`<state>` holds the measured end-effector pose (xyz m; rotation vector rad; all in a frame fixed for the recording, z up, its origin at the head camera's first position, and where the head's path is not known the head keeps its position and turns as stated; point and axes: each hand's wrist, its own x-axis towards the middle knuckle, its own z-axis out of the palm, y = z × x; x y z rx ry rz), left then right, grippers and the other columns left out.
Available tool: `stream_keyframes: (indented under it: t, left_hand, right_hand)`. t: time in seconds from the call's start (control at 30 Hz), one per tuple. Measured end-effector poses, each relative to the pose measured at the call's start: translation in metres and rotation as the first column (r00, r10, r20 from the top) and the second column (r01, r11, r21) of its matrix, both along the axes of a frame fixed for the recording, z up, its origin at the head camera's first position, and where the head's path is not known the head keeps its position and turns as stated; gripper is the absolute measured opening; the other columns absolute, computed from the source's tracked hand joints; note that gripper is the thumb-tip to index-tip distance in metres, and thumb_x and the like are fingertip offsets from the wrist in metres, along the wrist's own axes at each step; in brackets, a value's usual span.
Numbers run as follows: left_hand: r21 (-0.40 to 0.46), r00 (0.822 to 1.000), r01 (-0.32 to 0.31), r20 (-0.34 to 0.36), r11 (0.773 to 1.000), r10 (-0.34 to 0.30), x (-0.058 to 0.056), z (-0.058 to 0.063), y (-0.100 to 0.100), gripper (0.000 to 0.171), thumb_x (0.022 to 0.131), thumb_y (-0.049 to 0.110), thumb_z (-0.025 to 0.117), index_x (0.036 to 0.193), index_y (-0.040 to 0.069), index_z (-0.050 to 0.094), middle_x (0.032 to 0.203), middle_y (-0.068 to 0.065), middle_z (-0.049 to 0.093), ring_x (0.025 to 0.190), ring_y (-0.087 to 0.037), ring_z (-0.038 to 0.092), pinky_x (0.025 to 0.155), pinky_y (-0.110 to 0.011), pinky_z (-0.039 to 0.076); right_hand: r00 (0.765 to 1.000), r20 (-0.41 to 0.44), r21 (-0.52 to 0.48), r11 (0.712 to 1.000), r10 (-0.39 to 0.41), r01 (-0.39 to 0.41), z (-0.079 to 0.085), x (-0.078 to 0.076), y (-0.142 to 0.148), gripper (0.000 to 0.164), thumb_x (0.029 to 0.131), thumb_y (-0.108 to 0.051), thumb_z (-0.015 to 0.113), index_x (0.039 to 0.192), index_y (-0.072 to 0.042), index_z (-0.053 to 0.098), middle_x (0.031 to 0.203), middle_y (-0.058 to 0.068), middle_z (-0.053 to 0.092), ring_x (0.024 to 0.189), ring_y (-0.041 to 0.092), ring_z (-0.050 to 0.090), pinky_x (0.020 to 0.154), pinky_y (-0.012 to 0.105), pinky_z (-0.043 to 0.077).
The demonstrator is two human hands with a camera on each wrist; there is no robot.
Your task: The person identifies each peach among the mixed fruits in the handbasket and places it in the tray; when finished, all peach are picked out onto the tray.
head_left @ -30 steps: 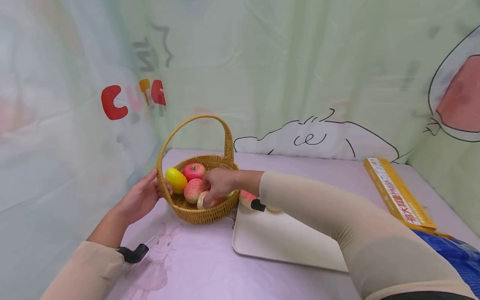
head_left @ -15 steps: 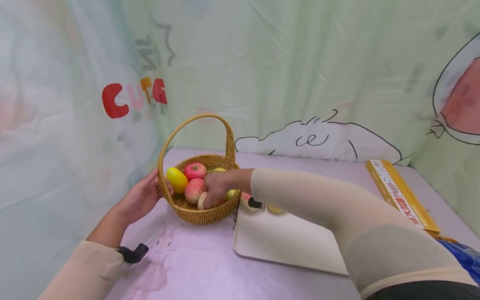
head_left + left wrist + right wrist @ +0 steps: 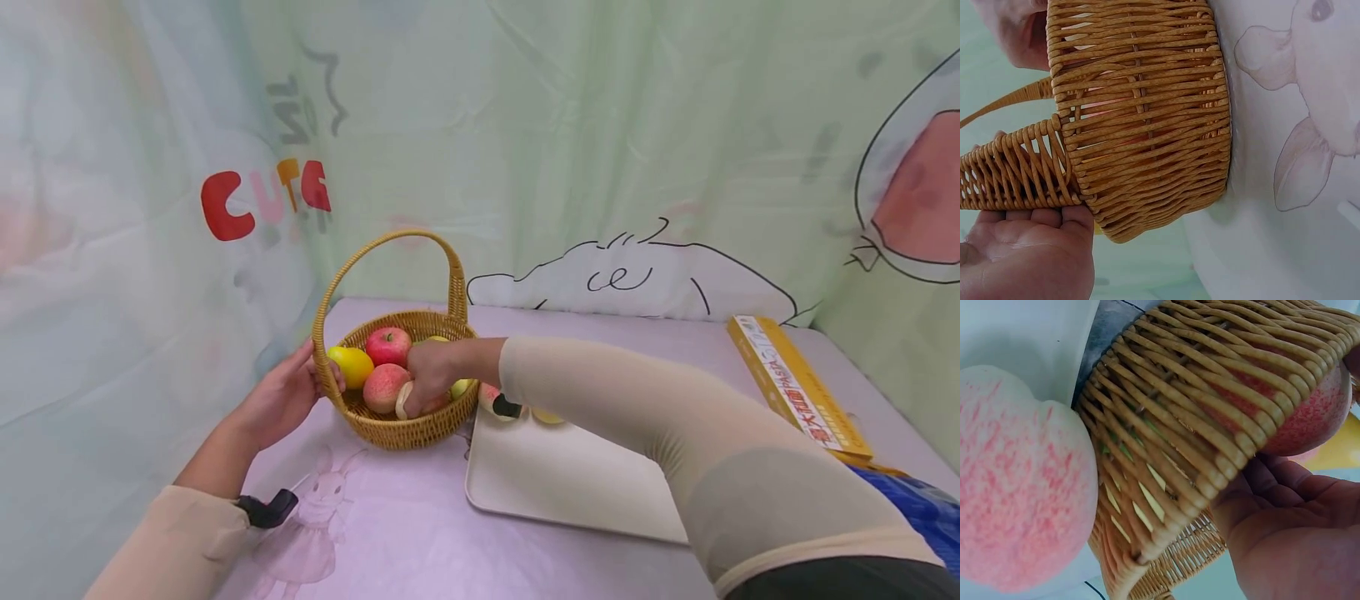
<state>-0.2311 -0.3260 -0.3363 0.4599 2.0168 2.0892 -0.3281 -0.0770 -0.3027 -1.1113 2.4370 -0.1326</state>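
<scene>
Yellow fruit (image 3: 351, 367) and peach (image 3: 386, 389) now lie closer to the front rim of the basket (image 3: 401, 432) than one second earlier. Left hand (image 3: 288, 396): fingers curled round the basket handle (image 3: 1016, 169). Right hand (image 3: 435, 371): inside the basket, at a second peach (image 3: 1316, 419); fingertips hidden, grip cannot be told. Red apple (image 3: 388, 345): behind.

Against the left hand (image 3: 288, 387), a ridged, woven, wicker-look basket (image 3: 408, 434) with a faint sheen. Beside the right hand (image 3: 433, 368), a smooth, glossy red apple (image 3: 387, 344). Below the right arm's matt cloth sleeve (image 3: 592, 383), a smooth, matt, plastic-looking tray (image 3: 555, 483).
</scene>
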Motion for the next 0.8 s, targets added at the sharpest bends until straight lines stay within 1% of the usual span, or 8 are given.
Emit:
stream_keyframes:
  t: [0.13, 0.2, 0.27, 0.37, 0.47, 0.67, 0.73, 0.8]
  left_hand:
    - [-0.004, 1.000, -0.006, 0.000, 1.000, 0.006, 0.001, 0.000, 0.000, 0.044, 0.114, 0.045, 0.023, 0.116, 0.009, 0.048, 0.106, 0.000, 0.063, 0.113, -0.021, 0.053, 0.102, -0.029, 0.042]
    - [-0.004, 1.000, -0.007, 0.002, 1.000, 0.007, 0.001, 0.001, 0.001, 0.044, 0.114, 0.045, 0.023, 0.118, 0.009, 0.047, 0.106, 0.000, 0.062, 0.113, -0.021, 0.053, 0.102, -0.029, 0.042]
    - [-0.005, 1.000, -0.007, 0.003, 1.000, 0.007, 0.002, 0.001, 0.000, 0.044, 0.114, 0.045, 0.023, 0.119, 0.009, 0.046, 0.107, 0.000, 0.062, 0.113, -0.021, 0.053, 0.102, -0.029, 0.042]
    - [-0.002, 1.000, -0.001, 0.005, 1.000, 0.001, 0.002, 0.001, 0.000, 0.045, 0.114, 0.045, 0.023, 0.116, 0.009, 0.050, 0.107, -0.001, 0.063, 0.113, -0.021, 0.053, 0.102, -0.029, 0.042]
    - [0.002, 1.000, 0.005, 0.008, 1.000, -0.005, 0.003, 0.001, 0.000, 0.045, 0.114, 0.045, 0.022, 0.114, 0.011, 0.053, 0.107, -0.001, 0.063, 0.113, -0.021, 0.053, 0.102, -0.028, 0.042]
    - [0.015, 1.000, 0.022, 0.004, 1.000, -0.022, 0.003, 0.001, 0.000, 0.044, 0.114, 0.045, 0.022, 0.121, 0.009, 0.046, 0.109, 0.001, 0.063, 0.114, -0.020, 0.054, 0.103, -0.026, 0.042]
    - [0.021, 1.000, 0.030, 0.003, 0.999, -0.030, 0.003, 0.001, -0.001, 0.045, 0.114, 0.044, 0.021, 0.122, 0.007, 0.045, 0.109, 0.001, 0.063, 0.114, -0.019, 0.054, 0.103, -0.025, 0.043]
    - [0.027, 0.999, 0.041, 0.000, 0.999, -0.041, 0.003, 0.000, -0.001, 0.044, 0.114, 0.043, 0.020, 0.123, 0.008, 0.044, 0.109, 0.001, 0.063, 0.114, -0.018, 0.054, 0.102, -0.025, 0.043]
  right_hand:
    - [1.000, -0.028, -0.005, 1.000, 0.003, -0.003, 0.005, -0.001, 0.003, 0.040, 0.083, -0.039, 0.079, 0.061, -0.019, 0.053, 0.056, -0.007, 0.038, 0.059, 0.011, 0.040, 0.055, 0.025, 0.031]
    - [1.000, -0.018, -0.025, 1.000, -0.005, 0.005, 0.009, -0.002, 0.007, 0.041, 0.083, -0.039, 0.080, 0.061, -0.018, 0.052, 0.057, -0.007, 0.037, 0.059, 0.010, 0.039, 0.055, 0.025, 0.030]
    - [1.000, -0.009, -0.056, 0.998, -0.022, 0.022, 0.014, -0.002, 0.012, 0.038, 0.083, -0.039, 0.081, 0.063, -0.018, 0.055, 0.061, -0.007, 0.041, 0.062, 0.010, 0.042, 0.057, 0.024, 0.033]
    - [0.998, 0.012, -0.119, 0.991, -0.054, 0.056, 0.020, -0.002, 0.022, 0.030, 0.082, -0.038, 0.081, 0.071, -0.017, 0.062, 0.070, -0.005, 0.051, 0.069, 0.011, 0.048, 0.059, 0.023, 0.038]
    - [0.996, 0.038, -0.193, 0.978, -0.077, 0.083, 0.025, -0.002, 0.033, 0.027, 0.081, -0.037, 0.083, 0.081, -0.014, 0.069, 0.079, -0.003, 0.059, 0.075, 0.012, 0.052, 0.063, 0.024, 0.043]
    - [0.991, 0.076, -0.294, 0.947, -0.109, 0.126, 0.032, 0.001, 0.052, 0.035, 0.080, -0.037, 0.085, 0.100, -0.012, 0.072, 0.091, -0.001, 0.067, 0.084, 0.013, 0.058, 0.070, 0.024, 0.050]
    - [0.989, 0.085, -0.320, 0.937, -0.118, 0.139, 0.034, 0.002, 0.058, 0.036, 0.080, -0.036, 0.085, 0.104, -0.012, 0.072, 0.092, -0.001, 0.068, 0.085, 0.013, 0.059, 0.071, 0.025, 0.051]
    - [0.987, 0.102, -0.345, 0.926, -0.125, 0.153, 0.036, 0.003, 0.063, 0.034, 0.080, -0.035, 0.085, 0.102, -0.011, 0.072, 0.090, 0.000, 0.068, 0.083, 0.014, 0.058, 0.070, 0.026, 0.050]
